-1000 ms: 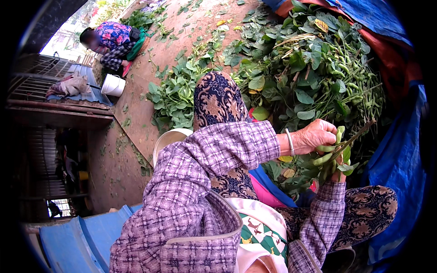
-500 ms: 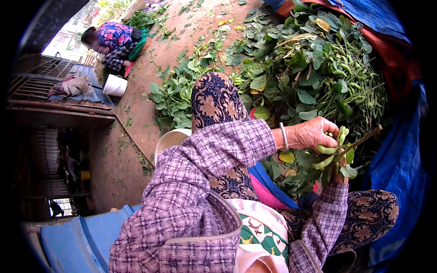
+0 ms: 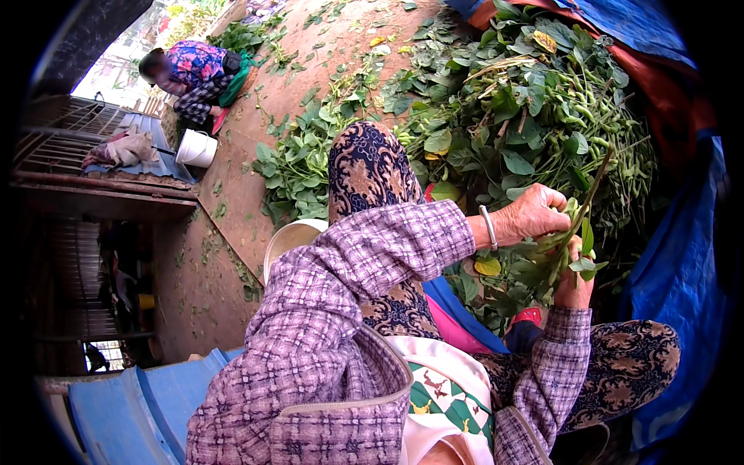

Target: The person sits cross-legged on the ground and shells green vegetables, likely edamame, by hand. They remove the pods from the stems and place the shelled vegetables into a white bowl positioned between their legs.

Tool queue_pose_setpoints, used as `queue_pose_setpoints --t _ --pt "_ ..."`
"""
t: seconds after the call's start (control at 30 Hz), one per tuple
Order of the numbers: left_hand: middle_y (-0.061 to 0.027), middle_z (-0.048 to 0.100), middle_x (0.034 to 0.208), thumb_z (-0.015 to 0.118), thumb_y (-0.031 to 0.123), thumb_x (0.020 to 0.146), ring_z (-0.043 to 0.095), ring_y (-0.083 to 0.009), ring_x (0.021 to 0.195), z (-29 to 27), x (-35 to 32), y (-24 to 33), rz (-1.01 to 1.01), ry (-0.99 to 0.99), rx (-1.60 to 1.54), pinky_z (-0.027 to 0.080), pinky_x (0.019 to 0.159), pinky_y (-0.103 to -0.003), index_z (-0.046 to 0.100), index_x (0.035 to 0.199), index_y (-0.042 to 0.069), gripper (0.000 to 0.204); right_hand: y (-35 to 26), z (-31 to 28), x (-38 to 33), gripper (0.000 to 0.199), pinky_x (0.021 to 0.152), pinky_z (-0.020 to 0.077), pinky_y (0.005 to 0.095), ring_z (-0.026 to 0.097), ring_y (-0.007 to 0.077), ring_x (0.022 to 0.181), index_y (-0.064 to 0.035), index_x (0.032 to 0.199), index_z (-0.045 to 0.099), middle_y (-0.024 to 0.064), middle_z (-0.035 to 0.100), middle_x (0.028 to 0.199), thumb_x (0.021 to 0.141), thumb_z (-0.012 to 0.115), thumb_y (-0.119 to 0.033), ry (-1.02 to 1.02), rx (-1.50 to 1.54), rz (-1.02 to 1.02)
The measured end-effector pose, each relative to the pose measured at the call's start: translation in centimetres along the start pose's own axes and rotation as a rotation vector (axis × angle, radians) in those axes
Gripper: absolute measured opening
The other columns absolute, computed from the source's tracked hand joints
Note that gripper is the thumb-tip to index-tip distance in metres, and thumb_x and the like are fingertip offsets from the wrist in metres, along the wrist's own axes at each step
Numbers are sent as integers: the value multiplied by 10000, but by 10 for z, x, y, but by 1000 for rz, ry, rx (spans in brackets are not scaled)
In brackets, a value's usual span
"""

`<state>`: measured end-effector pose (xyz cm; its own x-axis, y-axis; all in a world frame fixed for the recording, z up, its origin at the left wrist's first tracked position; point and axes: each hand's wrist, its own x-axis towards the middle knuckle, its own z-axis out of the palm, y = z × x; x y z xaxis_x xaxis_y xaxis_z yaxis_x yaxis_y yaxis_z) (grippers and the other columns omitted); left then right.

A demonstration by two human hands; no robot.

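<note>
A leafy soybean stem with green pods and leaves stands tilted between my hands, over my lap. My right hand is closed round its lower part, among drooping leaves. Wearing a silver bracelet, my left hand reaches across from the left, fingers bent and pinched at the pods beside the stem. The fingertips are partly hidden, so the exact grip is hard to see. Just beyond the hands lies a big heap of soybean plants, full of pods and leaves.
A blue tarp borders the heap at right. Loose leaves litter the brown floor. By my left leg stands a pale bucket. At the far left, another person bends down near a white bucket.
The stem has swung more upright. My right hand has come up into clearer view, and my left hand has shifted slightly left and down, its fingers curled in closer.
</note>
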<state>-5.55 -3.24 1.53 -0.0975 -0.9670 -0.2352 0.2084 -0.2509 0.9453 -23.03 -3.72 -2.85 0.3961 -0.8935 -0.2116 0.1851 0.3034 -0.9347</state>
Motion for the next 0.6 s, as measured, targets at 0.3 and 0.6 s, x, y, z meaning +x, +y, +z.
queue_pose_setpoints --t 0.3,0.6 --pt "43 523 599 539 118 774 454 -24 508 -10 -5 -14 -50 -56 37 371 444 -193 608 740 21 124 4 1 2 337 661 455 234 571 102 757 -16 1034 592 27 607 892 857 575 -302 7 -32 -44" --pt "61 454 585 532 231 892 323 2 442 -36 5 13 -167 -111 -48 239 391 -155 583 781 6 256 -25 7 -4 327 563 471 226 586 111 623 -1 958 624 46 623 788 871 558 -308 44 129 52"
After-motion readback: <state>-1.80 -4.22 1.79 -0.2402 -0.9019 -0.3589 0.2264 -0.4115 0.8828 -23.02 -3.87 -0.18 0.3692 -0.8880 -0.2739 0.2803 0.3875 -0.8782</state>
